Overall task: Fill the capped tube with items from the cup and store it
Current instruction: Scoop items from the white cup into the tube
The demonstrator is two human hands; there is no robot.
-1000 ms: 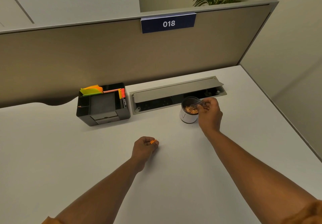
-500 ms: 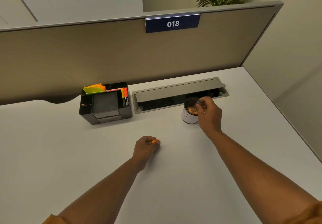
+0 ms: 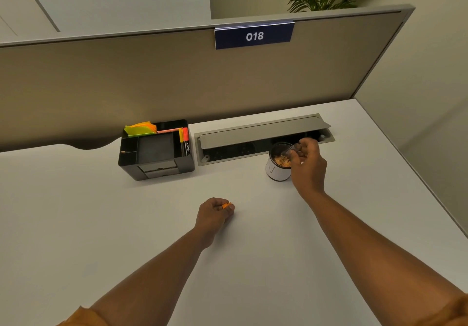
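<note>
A white cup with a dark inside stands on the desk in front of the cable tray and holds several small orange and pale items. My right hand is at the cup's right rim, shut on a small clear tube whose end tilts into the cup mouth. My left hand rests on the desk in the middle, fingers closed on a small orange cap.
A black desk organiser with sticky notes and markers sits at the back left of the white desk. A grey cable tray with its lid raised lies behind the cup. A partition panel closes the back.
My right hand has shifted slightly at the cup rim, tilting the clear tube more over the cup mouth. My left hand stays put with the orange cap.
</note>
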